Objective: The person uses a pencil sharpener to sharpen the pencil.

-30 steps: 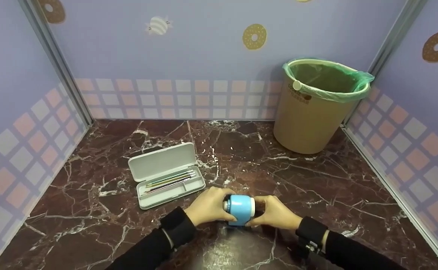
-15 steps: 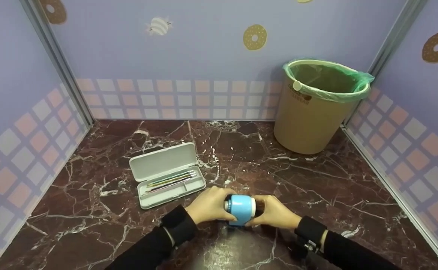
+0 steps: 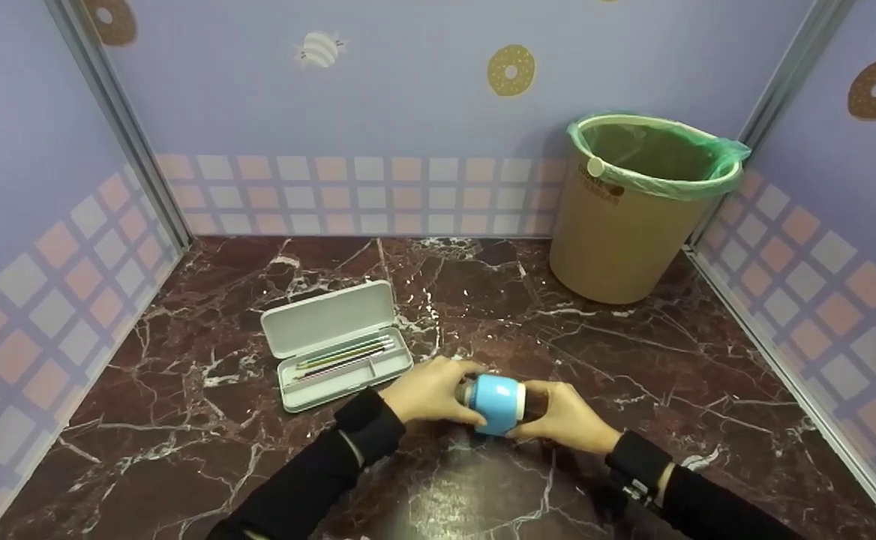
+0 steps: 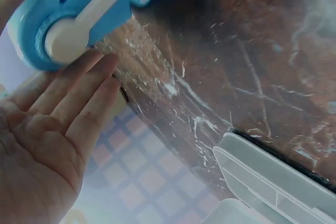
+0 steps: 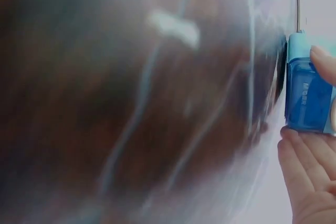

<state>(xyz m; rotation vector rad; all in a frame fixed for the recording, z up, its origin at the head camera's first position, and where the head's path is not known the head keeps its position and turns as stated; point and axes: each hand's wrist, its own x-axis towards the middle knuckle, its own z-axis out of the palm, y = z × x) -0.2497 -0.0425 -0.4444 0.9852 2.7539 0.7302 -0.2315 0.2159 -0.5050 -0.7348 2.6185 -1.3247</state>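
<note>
A light-blue hand-crank pencil sharpener (image 3: 496, 405) is held low over the marble tabletop, between both hands. On its left end the left hand (image 3: 438, 391) grips it, thumb at the near side and fingers at the far side. Up close in the left wrist view, a white crank (image 4: 94, 14) with a blue knob shows beside that hand's fingers. The right hand (image 3: 569, 416) holds the opposite end with thumb and fingers. There, the right wrist view shows a clear blue shavings drawer (image 5: 308, 95) and thin metal rods sticking out of the body.
A white pencil case (image 3: 344, 379) lies open to the left of the hands, with several pencils (image 3: 344, 355) in its tray. At the back right stands a beige bin (image 3: 614, 232) with a green liner. Patterned panels (image 3: 408, 97) wall in the tabletop (image 3: 205, 450).
Both hands have shifted a little to the right and away from the body, carrying the sharpener with them. The pencil case and bin stay where they were.
</note>
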